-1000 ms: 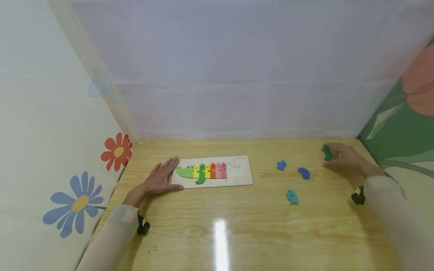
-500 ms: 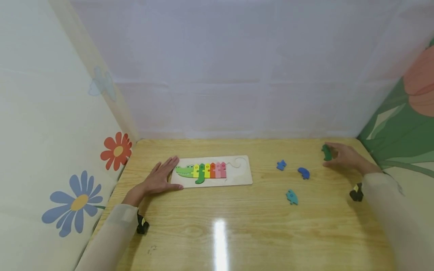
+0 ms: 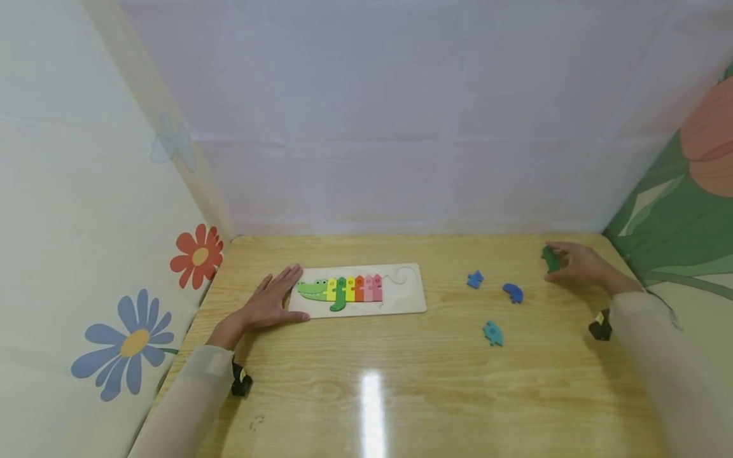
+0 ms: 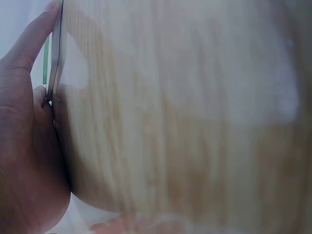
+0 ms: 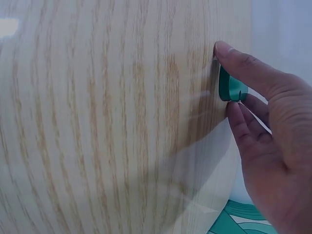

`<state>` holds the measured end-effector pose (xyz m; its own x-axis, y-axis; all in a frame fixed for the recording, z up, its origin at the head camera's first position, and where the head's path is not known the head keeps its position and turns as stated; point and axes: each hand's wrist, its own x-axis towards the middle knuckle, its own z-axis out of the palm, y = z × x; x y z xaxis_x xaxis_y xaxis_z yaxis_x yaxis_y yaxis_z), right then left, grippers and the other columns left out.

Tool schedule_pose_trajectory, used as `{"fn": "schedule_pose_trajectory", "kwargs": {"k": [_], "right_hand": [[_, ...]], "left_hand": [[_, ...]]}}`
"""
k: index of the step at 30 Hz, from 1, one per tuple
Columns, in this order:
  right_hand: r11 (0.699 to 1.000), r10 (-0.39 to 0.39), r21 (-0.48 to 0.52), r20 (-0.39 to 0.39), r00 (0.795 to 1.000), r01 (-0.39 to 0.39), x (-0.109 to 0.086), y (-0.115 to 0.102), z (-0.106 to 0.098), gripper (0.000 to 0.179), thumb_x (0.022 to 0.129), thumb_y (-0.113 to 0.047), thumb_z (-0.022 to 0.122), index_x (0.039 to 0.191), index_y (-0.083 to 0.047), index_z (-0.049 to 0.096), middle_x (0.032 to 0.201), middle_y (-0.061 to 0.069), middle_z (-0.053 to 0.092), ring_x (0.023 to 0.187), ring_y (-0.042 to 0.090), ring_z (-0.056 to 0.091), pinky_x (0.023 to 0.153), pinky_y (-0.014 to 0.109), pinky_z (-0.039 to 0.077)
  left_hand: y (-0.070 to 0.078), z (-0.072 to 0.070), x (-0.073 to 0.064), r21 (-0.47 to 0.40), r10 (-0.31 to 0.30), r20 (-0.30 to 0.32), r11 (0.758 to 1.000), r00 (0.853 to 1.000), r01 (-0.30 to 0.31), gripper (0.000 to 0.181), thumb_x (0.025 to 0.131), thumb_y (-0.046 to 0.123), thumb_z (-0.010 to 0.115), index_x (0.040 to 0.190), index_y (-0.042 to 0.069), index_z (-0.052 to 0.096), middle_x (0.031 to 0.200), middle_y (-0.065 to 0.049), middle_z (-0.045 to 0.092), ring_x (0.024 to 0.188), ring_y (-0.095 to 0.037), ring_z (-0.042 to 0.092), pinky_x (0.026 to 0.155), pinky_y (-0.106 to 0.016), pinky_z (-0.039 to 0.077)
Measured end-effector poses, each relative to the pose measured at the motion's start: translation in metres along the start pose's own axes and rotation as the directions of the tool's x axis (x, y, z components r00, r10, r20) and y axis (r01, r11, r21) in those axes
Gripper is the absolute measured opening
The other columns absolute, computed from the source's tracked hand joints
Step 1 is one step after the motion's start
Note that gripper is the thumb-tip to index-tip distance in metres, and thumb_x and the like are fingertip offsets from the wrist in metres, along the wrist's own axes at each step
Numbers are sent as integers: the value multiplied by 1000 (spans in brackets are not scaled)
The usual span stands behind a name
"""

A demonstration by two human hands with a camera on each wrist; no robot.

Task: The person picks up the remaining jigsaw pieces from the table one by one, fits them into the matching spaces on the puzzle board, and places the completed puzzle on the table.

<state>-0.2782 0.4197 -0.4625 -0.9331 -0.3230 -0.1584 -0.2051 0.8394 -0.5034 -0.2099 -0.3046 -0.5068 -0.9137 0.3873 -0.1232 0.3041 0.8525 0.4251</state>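
My left hand [image 3: 266, 304] lies spread at the left end of a pale wooden puzzle board [image 3: 403, 302], thumb at the near edge and fingers at the far edge. In the board sits a crocodile: a green head [image 3: 312, 290], then yellow, green, orange-red and pink pieces. At the far right of the table, my right hand [image 3: 575, 264] holds a dark green puzzle piece [image 3: 550, 259] between thumb and fingers. The right wrist view shows this green piece [image 5: 231, 87] low at the tabletop, partly hidden by the fingers.
Between the board and my right hand lie a small blue piece [image 3: 475, 279], a curved blue piece [image 3: 513, 292] and a teal piece [image 3: 493, 333]. The wooden table [image 3: 435, 394] meets a white cloth wall behind, with painted walls on both sides.
My right hand and the dark green piece have shifted very slightly to the left, and the piece has turned a little. My left hand and the board stay still.
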Motion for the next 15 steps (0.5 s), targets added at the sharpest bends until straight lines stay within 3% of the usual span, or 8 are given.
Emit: {"fn": "schedule_pose_trajectory", "kwargs": {"k": [15], "right_hand": [[999, -49, 11, 14, 999, 49, 5, -3, 2, 90, 87, -21, 90, 152, 16, 39, 130, 47, 57, 113, 59, 63, 94, 66, 55]], "left_hand": [[0, 0, 0, -1, -1, 0, 1000, 1000, 1, 120, 87, 64, 77, 170, 5, 15, 177, -17, 13, 164, -38, 7, 128, -64, -1]]}}
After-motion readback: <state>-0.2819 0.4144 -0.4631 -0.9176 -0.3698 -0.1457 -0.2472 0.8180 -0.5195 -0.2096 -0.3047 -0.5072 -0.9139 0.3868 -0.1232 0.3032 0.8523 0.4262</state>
